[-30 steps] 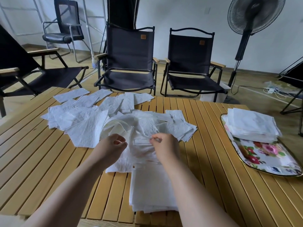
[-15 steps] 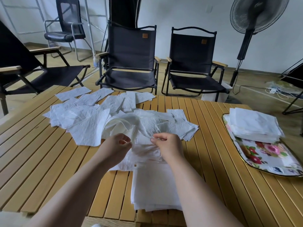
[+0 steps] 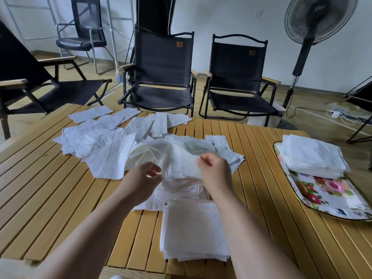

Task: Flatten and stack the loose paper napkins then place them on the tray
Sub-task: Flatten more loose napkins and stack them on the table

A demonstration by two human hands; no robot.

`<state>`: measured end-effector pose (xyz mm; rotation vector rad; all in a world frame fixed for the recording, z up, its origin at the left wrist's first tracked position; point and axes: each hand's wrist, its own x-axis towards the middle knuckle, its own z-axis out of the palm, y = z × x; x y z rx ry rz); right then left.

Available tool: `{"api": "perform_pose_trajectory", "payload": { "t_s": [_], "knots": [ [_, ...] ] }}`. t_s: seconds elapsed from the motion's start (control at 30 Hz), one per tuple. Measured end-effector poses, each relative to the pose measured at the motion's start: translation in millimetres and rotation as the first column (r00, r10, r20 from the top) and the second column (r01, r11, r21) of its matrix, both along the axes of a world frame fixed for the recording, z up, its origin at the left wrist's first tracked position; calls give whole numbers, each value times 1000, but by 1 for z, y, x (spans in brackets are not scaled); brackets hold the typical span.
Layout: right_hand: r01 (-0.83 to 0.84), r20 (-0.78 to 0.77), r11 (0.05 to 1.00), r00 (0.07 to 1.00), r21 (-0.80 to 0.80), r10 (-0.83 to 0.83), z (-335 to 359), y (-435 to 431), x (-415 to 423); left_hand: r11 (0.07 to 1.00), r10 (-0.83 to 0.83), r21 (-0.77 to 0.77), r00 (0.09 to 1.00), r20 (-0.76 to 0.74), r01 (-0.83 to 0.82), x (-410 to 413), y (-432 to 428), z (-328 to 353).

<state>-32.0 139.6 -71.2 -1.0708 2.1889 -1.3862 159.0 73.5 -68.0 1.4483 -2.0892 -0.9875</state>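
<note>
My left hand (image 3: pixel 144 179) and right hand (image 3: pixel 216 170) pinch the edges of one napkin (image 3: pixel 181 167), which I should spread gently, then lay square on the stack (image 3: pixel 193 228).

Table (image 3: pixel 60 188): yellow-brown wooden slats, filling the near ground.
Folding chairs: two black ones with wooden armrests, left (image 3: pixel 163 77) and right (image 3: pixel 237 77), side by side just past the far edge.
Lounger (image 3: pixel 30 87): black, far left.
Office chair (image 3: pixel 84 27): far left, by the wall.
Standing fan (image 3: pixel 320 17): black, far right.
Cables (image 3: pixel 338 114): on the floor, right of the fan's pole.
</note>
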Motion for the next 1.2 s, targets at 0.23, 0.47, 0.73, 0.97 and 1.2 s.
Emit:
{"api": "perform_pose_trajectory", "payload": {
  "t_s": [0.23,0.47,0.73,0.97,1.2],
  "knots": [
    [-263,-129,949,961,-173,243,61,37,-2,997,3,-76,960,-281,-25,0,2,7],
    [-327,377,909,832,-258,407,87,91,-12,777,-117,439,788,-604,452,1,26,31],
    [-451,401,709,880,542,254,56,118,-52,741,-412,543,906,-98,396,1,35,13],
    [-145,-68,674,958,724,279,39,83,-35,779,-505,540,829,238,319,-7,31,11],
    [-152,-144,945,969,288,200,10,30,6,993,-65,103,990,124,52,-1,6,3]
  ]
}}
